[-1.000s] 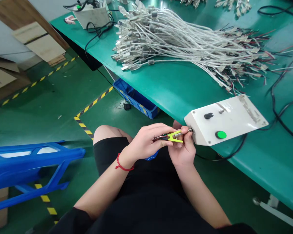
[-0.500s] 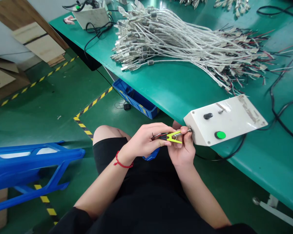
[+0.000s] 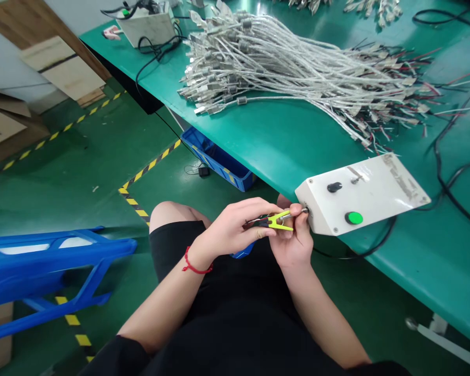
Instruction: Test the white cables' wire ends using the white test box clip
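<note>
My left hand [image 3: 231, 232] pinches a neon yellow spring clip [image 3: 280, 221] between thumb and fingers, with dark wires running from its jaws. My right hand [image 3: 292, 240] holds a thin metal plug [image 3: 300, 211] right at the side socket of a white test box [image 3: 362, 196], and its fingers hide the contact point. The box has a black switch [image 3: 334, 187] and a green push button [image 3: 353, 218] on top. A large bundle of silver braided cables [image 3: 297, 73] with bare coloured wire ends lies on the table beyond, away from both hands.
The green workbench [image 3: 266, 130] edge runs diagonally past my hands. Beneath it sits a blue plastic bin [image 3: 215, 159]. A blue plastic stool [image 3: 50, 266] stands at left. Black cables [image 3: 442, 172] trail around the box, and a white box [image 3: 147, 26] stands far back.
Both hands and the clip stay almost in place at the box's side. Only a slight shift of the view shows.
</note>
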